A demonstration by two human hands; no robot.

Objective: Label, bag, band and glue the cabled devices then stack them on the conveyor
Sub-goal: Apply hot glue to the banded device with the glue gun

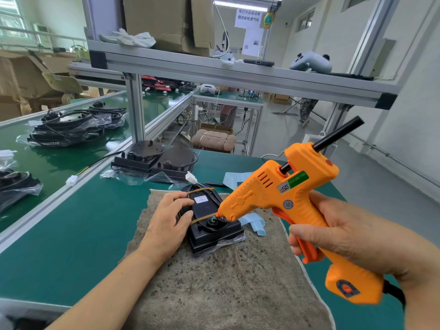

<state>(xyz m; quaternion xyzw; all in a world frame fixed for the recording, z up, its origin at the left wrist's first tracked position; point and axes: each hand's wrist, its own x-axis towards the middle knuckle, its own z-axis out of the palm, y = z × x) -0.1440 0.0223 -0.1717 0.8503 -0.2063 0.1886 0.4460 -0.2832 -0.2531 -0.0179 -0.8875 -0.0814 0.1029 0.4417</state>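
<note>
Stained mat (214, 282) on green bench (71, 234), conveyor (59, 158) to its left; left hand (166, 220) holds the device (214, 232), right hand (352, 236) grips the glue gun (273, 194).

Green-topped bench (71, 234) under me, w/ an aluminium-frame shelf (214, 67) across overhead; cardboard box (166, 20) & white gloves (135, 39) up on it. Window (12, 20) far left, more windows (306, 20) high on the right. White wall (416, 115) to my right, grey floor (369, 175) below it. Ceiling strip light (238, 3) is on. Beyond the bench: small green table (228, 98), tan padded stool (214, 139).
</note>
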